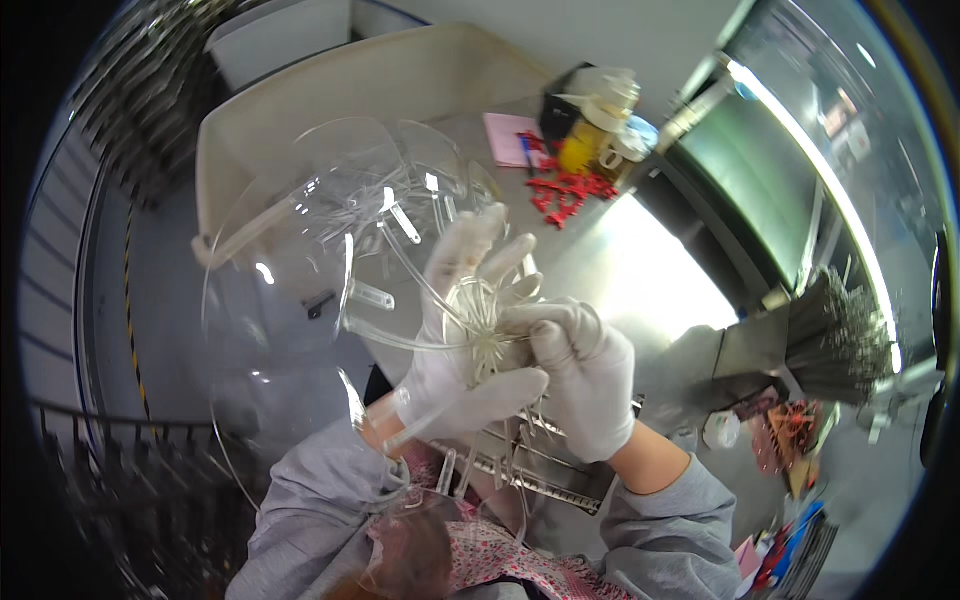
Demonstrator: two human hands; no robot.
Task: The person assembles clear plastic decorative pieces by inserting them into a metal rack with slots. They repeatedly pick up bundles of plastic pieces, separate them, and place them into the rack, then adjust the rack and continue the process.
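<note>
White gloves cover both my hands. My left hand [435, 375], palm up with its fingers curled, holds a bunch of clear plastic moulded pieces by their thin stems [487, 350]. The stems come together in a cluster at the palm. Large thin curved clear sheets with small tabs [372, 294] fan out from it to the left, and more narrow clear strips hang below the hands. My right hand [590, 375] is closed, its thumb and fingers pinching at the stem cluster from the right. What exactly lies between those fingertips is hidden.
A large cream tub [225, 130] stands at the far left, behind the clear sheets. Red plastic bits [565, 195], pink paper [505, 150] and a yellow container [578, 152] sit on the metal table. At right are a bundle of thin grey strips [835, 335] and mixed scraps [795, 435].
</note>
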